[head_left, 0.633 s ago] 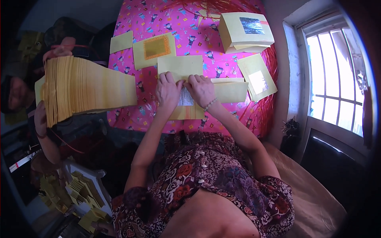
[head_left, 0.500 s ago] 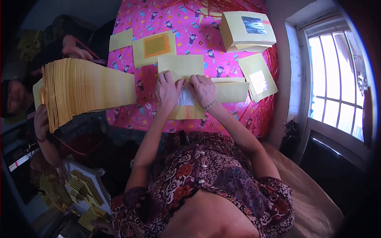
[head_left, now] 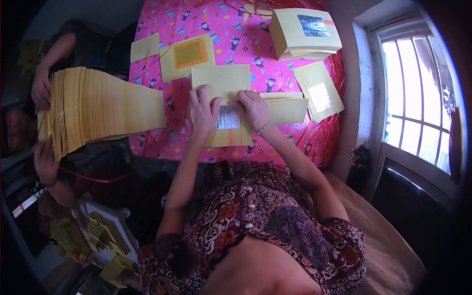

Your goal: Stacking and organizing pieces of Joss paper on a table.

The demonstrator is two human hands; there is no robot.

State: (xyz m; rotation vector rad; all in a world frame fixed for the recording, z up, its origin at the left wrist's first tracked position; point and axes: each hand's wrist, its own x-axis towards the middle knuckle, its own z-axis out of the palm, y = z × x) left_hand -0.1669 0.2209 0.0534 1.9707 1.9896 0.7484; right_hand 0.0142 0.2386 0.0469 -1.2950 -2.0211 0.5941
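Paper [head_left: 225, 91] should lie flattest under even pressure, left hand [head_left: 200, 114] spread at 9 o'clock, right hand [head_left: 252, 110] bunched at 3, grip unclear.

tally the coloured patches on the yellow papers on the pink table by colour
silver: 3 (near patch, far patch, right patch, whitened by glare)
orange-bordered gold: 1 (left patch)
total: 4
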